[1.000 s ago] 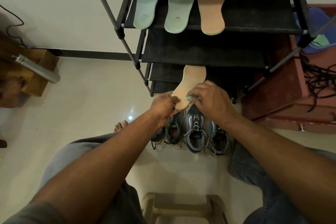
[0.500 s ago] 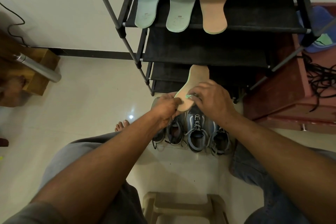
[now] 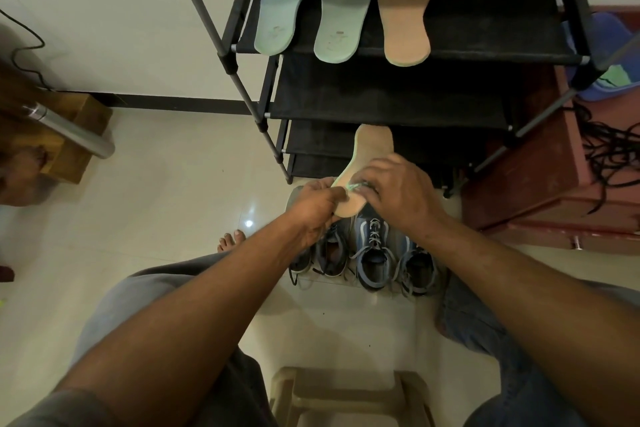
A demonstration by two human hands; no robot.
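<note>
Tan insole [image 3: 372, 152] is gripped at its near end by the left hand [image 3: 317, 206] and right hand [image 3: 398, 191], held above the shoes [image 3: 372, 253], before the rack [image 3: 388, 104].

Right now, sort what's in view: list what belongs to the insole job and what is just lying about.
In the job: tan insole, gripped by left hand and right hand; shoes beneath; three insoles on the shoe rack.
Lying about: steel flask, black cords, plastic stool.
</note>
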